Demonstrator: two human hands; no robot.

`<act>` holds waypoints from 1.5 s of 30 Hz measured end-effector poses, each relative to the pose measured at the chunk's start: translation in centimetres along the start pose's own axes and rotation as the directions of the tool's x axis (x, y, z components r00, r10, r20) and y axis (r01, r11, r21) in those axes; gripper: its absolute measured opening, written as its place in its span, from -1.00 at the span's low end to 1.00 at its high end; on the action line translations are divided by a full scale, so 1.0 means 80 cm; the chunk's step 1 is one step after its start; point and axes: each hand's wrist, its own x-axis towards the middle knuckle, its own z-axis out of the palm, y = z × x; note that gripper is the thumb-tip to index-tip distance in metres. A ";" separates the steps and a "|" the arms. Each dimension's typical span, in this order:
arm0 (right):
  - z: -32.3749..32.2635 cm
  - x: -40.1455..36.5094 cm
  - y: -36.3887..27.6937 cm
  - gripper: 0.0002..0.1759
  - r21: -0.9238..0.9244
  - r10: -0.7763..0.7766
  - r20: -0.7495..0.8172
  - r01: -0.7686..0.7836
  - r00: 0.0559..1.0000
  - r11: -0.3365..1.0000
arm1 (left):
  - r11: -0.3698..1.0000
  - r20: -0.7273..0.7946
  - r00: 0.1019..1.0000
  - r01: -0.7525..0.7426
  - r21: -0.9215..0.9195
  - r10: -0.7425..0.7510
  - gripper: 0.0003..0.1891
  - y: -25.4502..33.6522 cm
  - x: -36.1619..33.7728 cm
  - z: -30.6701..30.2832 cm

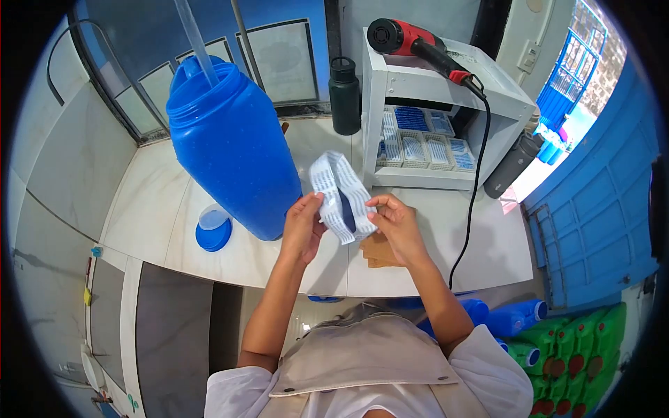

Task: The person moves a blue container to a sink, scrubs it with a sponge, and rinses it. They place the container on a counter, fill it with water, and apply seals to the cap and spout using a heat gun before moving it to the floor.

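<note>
A white shrink band (326, 175) with rows of printed text is spread into an open loop above the counter. My left hand (304, 224) pinches its left edge, and my right hand (398, 226) grips its right edge between thumb and fingers. Just left of my hands stands a big blue plastic jug (233, 150), its mouth uncovered and a clear tube rising from it. A blue cap (213, 238) with a translucent cup on it lies at the jug's foot. Brown cardboard pieces (380, 252) rest on the counter beneath my right hand.
On a white shelf unit (456, 177) lies a red and black heat gun (418, 43), its cord hanging over the counter's front edge. Small baskets (425, 150) of printed labels fill the shelf. Dark bottles (344, 96) flank the unit. Green containers (578, 348) stand on the floor at right.
</note>
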 end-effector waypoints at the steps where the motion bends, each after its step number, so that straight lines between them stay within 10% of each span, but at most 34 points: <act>1: -0.004 -0.004 0.003 -0.70 -0.140 -0.037 0.032 0.041 0.999 0.989 | 0.999 -0.035 0.999 -0.026 -0.048 0.024 -0.84 0.007 -0.001 0.004; 14: 0.017 -0.020 0.029 -0.37 -0.716 -0.384 -0.078 0.217 0.920 0.664 | 0.973 -0.071 0.989 -0.139 -0.187 0.128 -0.82 0.021 -0.020 0.023; 30: 0.001 0.041 0.010 -0.77 -0.427 -0.420 -0.285 0.279 0.861 0.860 | 0.961 0.150 0.985 -0.119 0.250 0.083 -0.78 0.013 -0.033 0.011; 35: -0.002 0.042 -0.016 -0.70 0.016 -0.013 -0.117 0.015 0.993 1.000 | 0.947 0.141 0.986 -0.130 0.295 0.091 -0.77 0.023 -0.042 0.019; 45: -0.004 0.050 -0.024 -0.69 0.038 0.062 0.025 -0.063 0.998 0.997 | 0.957 0.148 0.989 -0.052 0.285 0.009 -0.74 0.042 -0.036 0.030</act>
